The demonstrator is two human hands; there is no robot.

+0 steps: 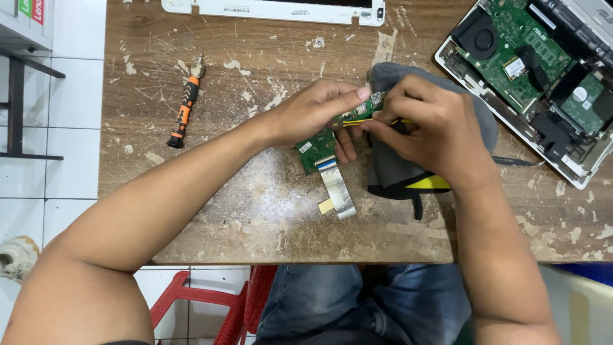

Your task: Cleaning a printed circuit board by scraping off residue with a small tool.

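Both forearms frame it: left hand (313,114) pinching small green board (325,137), right hand (429,124) gripping yellow-handled tool (383,121) against it; I'd judge prying underway, next needs gentle leverage.

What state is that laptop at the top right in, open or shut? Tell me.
Open. The laptop lies with its bottom cover off: green motherboard, black fan and hard drive are all exposed on the wooden table.

At about eleven o'clock, in the far corner of my view, I see a grey box (25,25) bearing a green label (24,6) beside a red label (38,10). At two o'clock, the open laptop (533,83) shows a round white sticker (580,94) and a small white rectangular sticker (514,67).
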